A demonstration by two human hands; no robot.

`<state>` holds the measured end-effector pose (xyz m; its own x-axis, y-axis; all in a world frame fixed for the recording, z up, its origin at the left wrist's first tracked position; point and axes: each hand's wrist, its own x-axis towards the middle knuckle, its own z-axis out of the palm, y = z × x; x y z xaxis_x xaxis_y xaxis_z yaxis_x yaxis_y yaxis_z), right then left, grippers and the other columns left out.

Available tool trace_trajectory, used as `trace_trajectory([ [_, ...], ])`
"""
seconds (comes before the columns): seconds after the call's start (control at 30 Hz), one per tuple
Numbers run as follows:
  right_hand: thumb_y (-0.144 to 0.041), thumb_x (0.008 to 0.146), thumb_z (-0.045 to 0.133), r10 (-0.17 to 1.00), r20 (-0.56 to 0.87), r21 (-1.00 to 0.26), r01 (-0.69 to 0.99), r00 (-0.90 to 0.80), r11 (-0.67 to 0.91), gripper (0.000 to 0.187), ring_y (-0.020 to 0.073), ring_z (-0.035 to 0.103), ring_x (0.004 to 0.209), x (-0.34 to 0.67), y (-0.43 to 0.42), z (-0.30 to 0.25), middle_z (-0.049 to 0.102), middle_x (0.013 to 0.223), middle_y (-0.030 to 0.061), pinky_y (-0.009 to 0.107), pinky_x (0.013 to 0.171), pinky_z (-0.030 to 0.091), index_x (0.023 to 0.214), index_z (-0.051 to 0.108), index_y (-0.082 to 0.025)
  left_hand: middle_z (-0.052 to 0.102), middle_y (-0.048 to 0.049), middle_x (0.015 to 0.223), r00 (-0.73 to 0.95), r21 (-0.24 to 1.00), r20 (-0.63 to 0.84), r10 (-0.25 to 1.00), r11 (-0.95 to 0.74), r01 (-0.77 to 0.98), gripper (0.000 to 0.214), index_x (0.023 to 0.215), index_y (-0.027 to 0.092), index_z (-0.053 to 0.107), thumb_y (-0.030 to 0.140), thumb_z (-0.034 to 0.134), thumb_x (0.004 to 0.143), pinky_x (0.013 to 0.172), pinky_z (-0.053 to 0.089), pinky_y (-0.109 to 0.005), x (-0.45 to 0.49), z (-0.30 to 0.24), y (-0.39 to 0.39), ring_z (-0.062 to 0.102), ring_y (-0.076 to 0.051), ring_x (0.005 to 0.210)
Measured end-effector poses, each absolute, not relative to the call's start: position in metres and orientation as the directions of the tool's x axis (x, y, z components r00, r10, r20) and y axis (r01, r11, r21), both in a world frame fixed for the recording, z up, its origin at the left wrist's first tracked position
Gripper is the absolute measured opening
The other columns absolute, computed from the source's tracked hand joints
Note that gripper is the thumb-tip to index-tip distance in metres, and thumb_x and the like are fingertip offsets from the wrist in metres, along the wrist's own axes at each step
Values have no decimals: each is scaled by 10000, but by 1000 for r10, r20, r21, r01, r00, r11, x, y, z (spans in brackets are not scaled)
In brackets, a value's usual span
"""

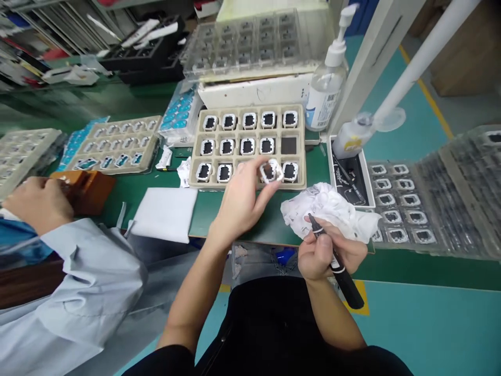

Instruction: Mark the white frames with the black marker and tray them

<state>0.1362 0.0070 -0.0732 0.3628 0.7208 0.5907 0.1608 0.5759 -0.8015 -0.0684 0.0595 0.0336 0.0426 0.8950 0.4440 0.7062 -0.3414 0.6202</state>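
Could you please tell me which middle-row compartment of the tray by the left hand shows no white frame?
The rightmost compartment: it shows a plain dark square, while the other four in that row each hold a white frame.

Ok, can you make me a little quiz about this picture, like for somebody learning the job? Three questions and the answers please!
1. Pick one. What is the right hand holding?
A) a pump bottle
B) a black pen-shaped tool
C) a crumpled tissue

2. True or false? The left hand holds a white frame.

3. Look at the middle row of the beige tray. Which end of that row, as you see it in the picture, has a slot without a frame?

Key
1: B
2: True
3: The right end
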Motion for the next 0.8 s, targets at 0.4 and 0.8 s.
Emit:
trace_trajectory([
  [0.4, -228, 1053, 896, 557, 704, -660, 118, 440, 742, 212, 312, 895, 714, 136, 22, -58, 753, 731, -69, 515, 704, 818, 1172, 726, -272, 733, -263, 1609, 236, 350, 469, 851, -424, 835, 412, 1593, 234, 769, 337, 795, 1195, 1394, 503, -795, -72, 36, 203, 649, -543, 1581],
  [0.8, -264, 1064, 889, 542, 760, -630, 198, 359, 751, 185, 293, 863, 662, 139, 23, -59, 757, 751, -60, 480, 674, 780, 1152, 726, -270, 763, -125, 981, -301, 670, 364, 882, -24, 742, 383, 839, 290, 629, 156, 978, 754, 1244, 588, -705, -256, 44, 256, 725, -444, 1307],
])
